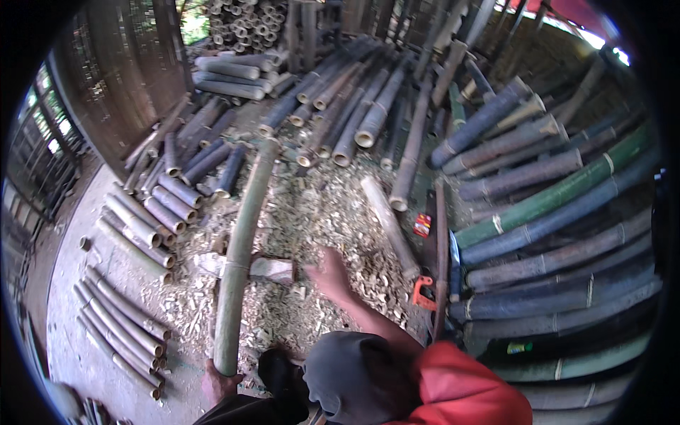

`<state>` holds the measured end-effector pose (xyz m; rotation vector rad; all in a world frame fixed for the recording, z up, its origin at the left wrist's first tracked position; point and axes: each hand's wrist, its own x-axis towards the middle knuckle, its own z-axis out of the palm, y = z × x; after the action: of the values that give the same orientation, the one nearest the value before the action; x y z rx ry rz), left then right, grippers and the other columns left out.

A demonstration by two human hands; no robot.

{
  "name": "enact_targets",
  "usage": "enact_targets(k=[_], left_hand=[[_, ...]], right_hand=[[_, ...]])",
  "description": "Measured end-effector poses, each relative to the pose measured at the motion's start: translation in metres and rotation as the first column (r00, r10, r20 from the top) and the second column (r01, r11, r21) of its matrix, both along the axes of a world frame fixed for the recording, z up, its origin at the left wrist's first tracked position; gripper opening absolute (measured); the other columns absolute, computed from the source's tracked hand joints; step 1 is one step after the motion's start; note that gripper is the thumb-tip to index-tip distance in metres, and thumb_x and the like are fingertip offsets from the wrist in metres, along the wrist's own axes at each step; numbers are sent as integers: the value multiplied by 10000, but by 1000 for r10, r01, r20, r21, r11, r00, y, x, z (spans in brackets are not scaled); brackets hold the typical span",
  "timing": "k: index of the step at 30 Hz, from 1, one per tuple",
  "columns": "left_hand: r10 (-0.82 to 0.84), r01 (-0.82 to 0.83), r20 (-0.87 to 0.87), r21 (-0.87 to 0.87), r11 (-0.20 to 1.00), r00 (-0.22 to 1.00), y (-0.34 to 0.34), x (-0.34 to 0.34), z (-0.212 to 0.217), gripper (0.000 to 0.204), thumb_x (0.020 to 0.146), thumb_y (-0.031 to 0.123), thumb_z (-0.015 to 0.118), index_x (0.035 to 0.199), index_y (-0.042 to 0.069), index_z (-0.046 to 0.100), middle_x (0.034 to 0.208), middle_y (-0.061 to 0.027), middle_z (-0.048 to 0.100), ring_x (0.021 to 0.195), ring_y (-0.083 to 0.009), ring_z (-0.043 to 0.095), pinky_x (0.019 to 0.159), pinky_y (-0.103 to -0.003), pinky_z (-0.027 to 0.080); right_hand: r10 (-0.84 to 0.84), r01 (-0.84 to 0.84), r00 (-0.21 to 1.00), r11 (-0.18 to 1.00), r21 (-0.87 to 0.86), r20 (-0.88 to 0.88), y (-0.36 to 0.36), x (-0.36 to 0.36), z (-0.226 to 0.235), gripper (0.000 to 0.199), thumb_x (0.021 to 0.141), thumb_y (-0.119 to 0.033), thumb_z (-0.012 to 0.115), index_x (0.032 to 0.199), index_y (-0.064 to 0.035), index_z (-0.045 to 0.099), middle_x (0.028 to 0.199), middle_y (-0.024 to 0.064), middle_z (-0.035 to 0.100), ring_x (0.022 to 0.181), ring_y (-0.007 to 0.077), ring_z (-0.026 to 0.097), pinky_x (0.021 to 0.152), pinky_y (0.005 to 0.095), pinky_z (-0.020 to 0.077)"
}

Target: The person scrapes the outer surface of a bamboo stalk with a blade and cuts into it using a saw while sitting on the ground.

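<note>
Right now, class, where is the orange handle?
In the head view, the orange handle lies right of centre, just below the short pale bamboo piece and beside a thin brown pole.

No lettering can be read. The small red packet [423, 224] on the floor carries yellowish and pale marks, too small and blurred to make out. A little bright green label [519, 348] at the lower right is just as illegible.

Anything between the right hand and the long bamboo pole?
Nothing visible blocks it. In the head view, only the right end of the wooden block that the long bamboo pole crosses over, plus shavings, shows between pole and right hand.
</note>
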<state>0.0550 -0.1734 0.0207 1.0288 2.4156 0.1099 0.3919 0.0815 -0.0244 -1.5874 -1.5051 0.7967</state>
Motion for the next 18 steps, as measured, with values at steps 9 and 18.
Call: enact_targets(k=[9,18], left_hand=[[-102,94,49,141,985,994,8,10,-20,868,540,303,994,1242,25,564,1081,-288,720,1081,-504,679,910,-556,533],[-91,-191,339,709,678,936,-7,-57,-76,629,817,238,842,1315,-22,560,1091,-151,656,956,-266,632,888,-442,523]], right_hand=[[-122,605,572,730,-317,811,-176,342,-31,462,979,-286,601,1341,-1,562,1315,261,662,1209,441,674,976,566,567],[-442,493,854,855,-158,273,-166,333,-13,504,825,-283,779,1208,21,657,1058,257,730,1054,414,732,875,516,575]])
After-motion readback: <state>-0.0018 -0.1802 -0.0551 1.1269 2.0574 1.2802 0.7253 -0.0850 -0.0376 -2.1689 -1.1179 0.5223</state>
